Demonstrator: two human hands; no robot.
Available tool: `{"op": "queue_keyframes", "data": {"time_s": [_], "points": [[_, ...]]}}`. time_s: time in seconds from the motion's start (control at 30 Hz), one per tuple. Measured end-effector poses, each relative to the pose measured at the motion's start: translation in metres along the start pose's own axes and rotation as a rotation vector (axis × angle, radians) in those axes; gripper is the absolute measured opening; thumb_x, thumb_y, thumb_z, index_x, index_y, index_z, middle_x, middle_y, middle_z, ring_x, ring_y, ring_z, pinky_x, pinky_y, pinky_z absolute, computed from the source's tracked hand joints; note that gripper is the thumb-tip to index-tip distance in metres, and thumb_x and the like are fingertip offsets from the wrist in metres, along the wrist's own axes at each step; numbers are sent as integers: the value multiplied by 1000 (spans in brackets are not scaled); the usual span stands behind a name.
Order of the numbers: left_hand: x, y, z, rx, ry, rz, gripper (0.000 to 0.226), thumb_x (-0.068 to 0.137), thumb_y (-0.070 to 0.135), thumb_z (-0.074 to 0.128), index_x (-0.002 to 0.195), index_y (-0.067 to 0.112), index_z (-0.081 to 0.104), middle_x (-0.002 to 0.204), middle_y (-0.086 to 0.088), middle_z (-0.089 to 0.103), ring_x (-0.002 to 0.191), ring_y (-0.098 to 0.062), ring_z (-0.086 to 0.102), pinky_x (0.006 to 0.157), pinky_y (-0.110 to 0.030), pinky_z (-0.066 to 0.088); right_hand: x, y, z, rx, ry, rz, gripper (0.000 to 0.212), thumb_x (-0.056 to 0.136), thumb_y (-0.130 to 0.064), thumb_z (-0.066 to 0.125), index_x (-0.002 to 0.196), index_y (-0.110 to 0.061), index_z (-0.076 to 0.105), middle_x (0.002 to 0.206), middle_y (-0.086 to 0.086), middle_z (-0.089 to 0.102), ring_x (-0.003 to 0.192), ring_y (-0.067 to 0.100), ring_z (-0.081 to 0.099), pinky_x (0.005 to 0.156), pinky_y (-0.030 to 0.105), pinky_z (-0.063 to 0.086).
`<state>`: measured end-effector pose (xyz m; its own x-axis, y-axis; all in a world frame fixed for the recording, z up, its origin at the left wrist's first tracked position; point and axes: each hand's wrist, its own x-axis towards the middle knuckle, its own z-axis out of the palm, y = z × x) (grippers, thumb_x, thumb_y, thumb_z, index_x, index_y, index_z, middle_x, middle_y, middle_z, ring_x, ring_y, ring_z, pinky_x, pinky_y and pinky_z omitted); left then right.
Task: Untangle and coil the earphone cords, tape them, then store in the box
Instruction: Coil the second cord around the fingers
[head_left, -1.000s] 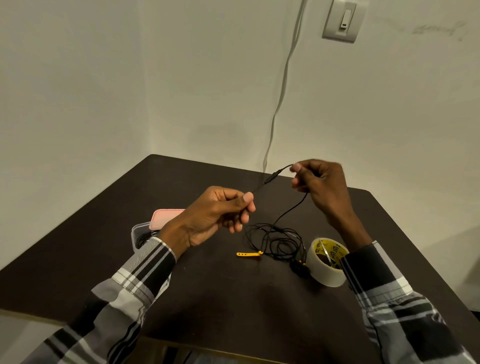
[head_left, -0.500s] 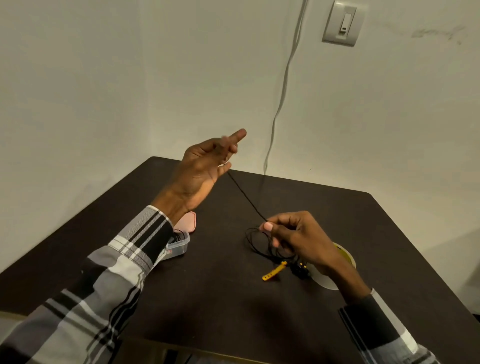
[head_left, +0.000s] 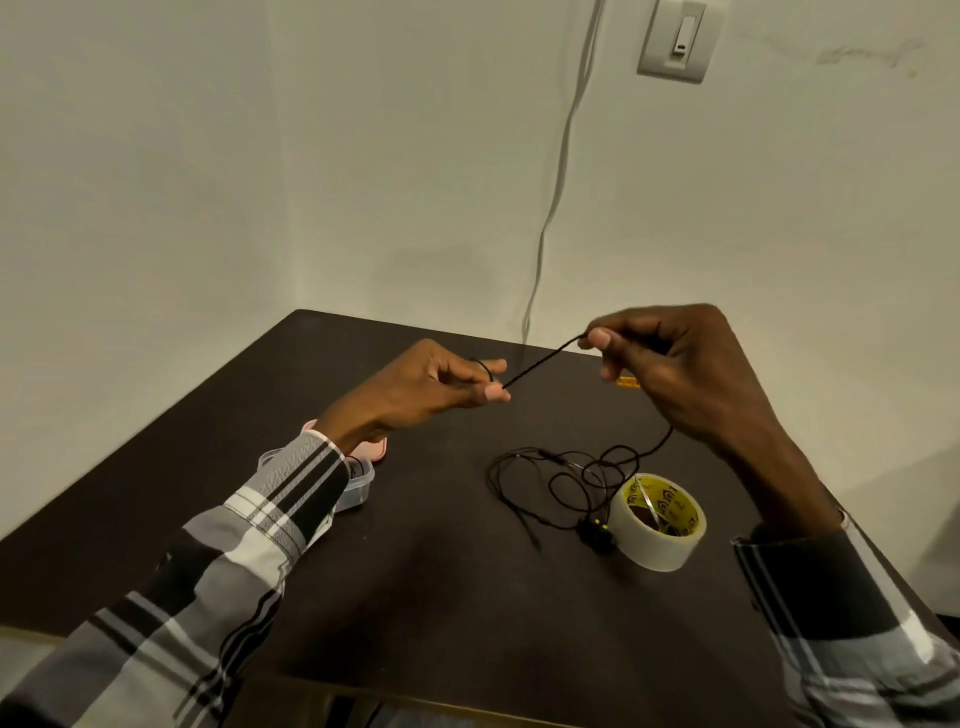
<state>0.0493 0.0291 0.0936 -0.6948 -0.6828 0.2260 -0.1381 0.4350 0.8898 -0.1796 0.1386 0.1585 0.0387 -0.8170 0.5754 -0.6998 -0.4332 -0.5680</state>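
Note:
A thin black earphone cord runs taut between my two hands above the dark table. My left hand pinches one end, with a turn of cord looped round a finger. My right hand pinches the cord higher up; a small yellow tie peeks out beneath its fingers. From the right hand the cord drops to a loose tangle on the table, ending in black earbuds. A roll of clear tape with a yellow core stands beside the tangle. A small clear box sits under my left wrist, partly hidden.
A pink lid lies against the box behind my left wrist. The table stands in a corner, with walls behind and to the left. A white cable hangs down the back wall beside a wall switch.
My left hand came down from its raised position to table-centre height. My right hand rose from the tangle, lifting cord and yellow tie off the table, and the cord now stretches between both hands.

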Motion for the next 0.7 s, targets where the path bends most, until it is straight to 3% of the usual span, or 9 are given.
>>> {"op": "queue_keyframes", "data": {"time_s": [0.13,0.23,0.33,0.4,0.47,0.57,0.63,0.7], "points": [[-12,8,10,-100,-183,5,17,90,14,65,102,6,75,134,-7,62,131,-12,52,109,-32,40,24,15,12,9,89,-7,16,94,-29,66,83,-38,73,64,-7,70,71,38,65,70,45,54],[-20,15,19,-320,-257,50,21,86,22,63,96,10,76,137,-11,60,130,-32,53,105,-54,44,31,33,32,100,80,86,11,93,-28,67,89,-25,78,65,-2,71,72,32,68,75,47,56],[-22,21,23,-607,-284,145,20,86,25,62,91,10,75,143,-16,52,131,-40,50,100,-64,44,18,42,61,231,-5,174,13,93,-16,67,90,-10,78,71,3,74,65,11,67,68,33,53],[-19,23,21,-693,-233,207,20,85,30,67,90,12,75,147,-16,47,132,-44,48,99,-67,43,1,44,81,290,-84,188,15,94,-6,63,89,-4,77,60,-2,68,52,-2,56,58,19,45],[-14,22,14,-729,-150,210,21,82,34,72,88,14,75,149,-14,46,133,-42,47,98,-65,44,-17,45,96,323,-155,226,16,95,-7,62,93,0,76,54,-2,63,46,-2,51,52,12,39],[-8,17,2,-701,-16,169,25,75,40,77,88,19,76,149,-4,49,134,-36,48,98,-61,46,-39,43,103,321,-261,259,19,96,-20,63,94,-7,77,60,7,67,53,2,58,55,12,41],[-4,10,-3,-562,95,123,24,75,40,76,90,21,78,145,3,54,134,-22,51,101,-57,44,-47,40,96,293,-312,265,19,97,-22,63,93,-10,77,60,4,66,52,1,57,55,11,40],[-2,3,-6,-363,178,110,16,83,28,70,92,18,78,137,4,61,133,-7,50,105,-44,43,-49,36,83,251,-315,255,20,97,-22,63,86,-12,77,58,0,65,49,0,53,53,14,40]]}}
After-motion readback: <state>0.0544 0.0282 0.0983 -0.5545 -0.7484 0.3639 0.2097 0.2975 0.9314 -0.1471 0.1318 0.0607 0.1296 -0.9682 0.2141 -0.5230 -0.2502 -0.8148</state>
